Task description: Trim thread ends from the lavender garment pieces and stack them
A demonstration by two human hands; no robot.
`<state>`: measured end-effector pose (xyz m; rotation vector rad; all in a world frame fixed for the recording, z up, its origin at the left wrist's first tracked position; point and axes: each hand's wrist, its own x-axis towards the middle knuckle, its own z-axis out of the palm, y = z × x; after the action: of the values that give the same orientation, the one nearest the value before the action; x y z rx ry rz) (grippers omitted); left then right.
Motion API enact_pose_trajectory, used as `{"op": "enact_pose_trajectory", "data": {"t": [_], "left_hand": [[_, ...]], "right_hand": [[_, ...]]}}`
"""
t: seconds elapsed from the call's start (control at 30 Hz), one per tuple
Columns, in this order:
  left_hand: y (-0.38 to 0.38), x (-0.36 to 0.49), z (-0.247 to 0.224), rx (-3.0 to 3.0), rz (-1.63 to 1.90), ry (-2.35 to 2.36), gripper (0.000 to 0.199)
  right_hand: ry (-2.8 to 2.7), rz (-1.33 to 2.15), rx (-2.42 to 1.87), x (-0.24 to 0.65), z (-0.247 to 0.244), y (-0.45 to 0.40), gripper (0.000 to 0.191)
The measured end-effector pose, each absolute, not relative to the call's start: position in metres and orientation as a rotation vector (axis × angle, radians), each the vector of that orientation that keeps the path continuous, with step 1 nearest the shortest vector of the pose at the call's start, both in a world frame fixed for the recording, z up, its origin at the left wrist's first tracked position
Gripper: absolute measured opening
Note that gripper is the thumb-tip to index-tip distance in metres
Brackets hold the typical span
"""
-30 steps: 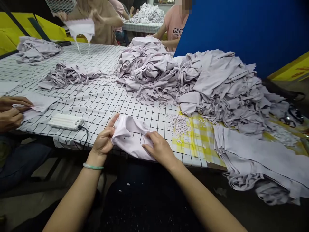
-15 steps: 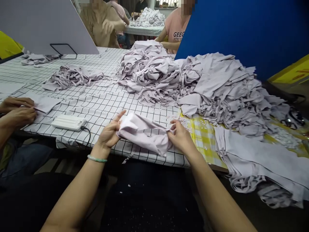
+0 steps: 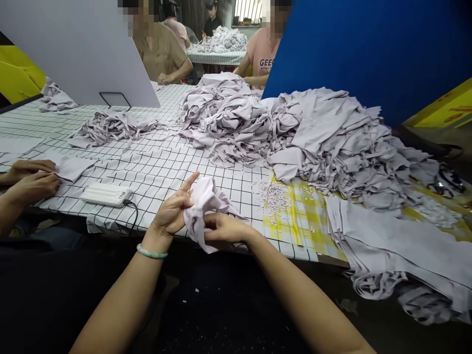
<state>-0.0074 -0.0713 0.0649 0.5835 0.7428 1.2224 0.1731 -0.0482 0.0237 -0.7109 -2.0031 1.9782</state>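
Note:
A pale lilac piece of fabric (image 3: 202, 199) hangs bunched between my hands at the table's front edge. My left hand (image 3: 173, 209), with a green-and-white bangle on its wrist, grips the fabric's left side while its index finger points outward. My right hand (image 3: 224, 228) has its fingers at the fabric's lower right folds, thumb and fingers closing on it; the fingertips are partly hidden by the cloth. Beyond my hands rises a large heap of similar fabric pieces (image 3: 228, 118).
Neatly layered fabric strips (image 3: 398, 241) hang over the right edge. Small scraps (image 3: 275, 196) lie on the yellow checked cloth (image 3: 295, 226). A white power bank (image 3: 106, 195) with a cable sits at left, near a co-worker's hands (image 3: 33, 182). A blue panel (image 3: 354, 49) stands at right.
My right hand has moved left, close to my left hand. The fabric, stretched out between the hands before, is now bunched up. The view has shifted slightly.

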Motion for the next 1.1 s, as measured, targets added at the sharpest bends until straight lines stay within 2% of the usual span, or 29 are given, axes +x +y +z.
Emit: {"op": "enact_pose_trajectory", "data": {"t": [0.13,0.27,0.37,0.47,0.57,0.7,0.9,1.0,1.1], "left_hand": [[-0.074,-0.014,0.055,0.558,1.251,0.799,0.085],[-0.073,-0.012,0.052,0.560,1.242,0.896,0.085],[-0.072,-0.010,0.055,0.598,1.245,0.978,0.083],[-0.069,-0.013,0.054,0.640,1.252,1.029,0.075],[-0.069,-0.022,0.045,0.684,1.275,1.153,0.060],[-0.073,-0.031,0.031,0.658,1.272,1.222,0.056],[-0.076,-0.027,0.032,0.622,1.272,1.168,0.065],[-0.075,-0.030,0.037,0.618,1.267,1.036,0.068],[-0.077,-0.039,0.041,0.627,1.266,0.925,0.064]], "right_hand": [[-1.382,2.082,-0.657,0.173,0.024,-0.050,0.042],[-1.053,1.950,-0.711,0.174,0.036,-0.045,0.029],[-1.072,1.820,-0.780,0.179,0.049,-0.042,0.030],[-1.339,1.781,-0.752,0.185,0.053,-0.052,0.029],[-1.634,1.932,-0.581,0.186,0.045,-0.072,0.023],[-1.488,2.120,-0.587,0.177,0.030,-0.091,0.014],[-1.083,2.166,-0.614,0.148,0.017,-0.087,0.040],[-1.270,1.980,-0.901,0.142,0.011,-0.081,0.029],[-1.740,1.471,-1.128,0.147,0.011,-0.073,0.018]]}}
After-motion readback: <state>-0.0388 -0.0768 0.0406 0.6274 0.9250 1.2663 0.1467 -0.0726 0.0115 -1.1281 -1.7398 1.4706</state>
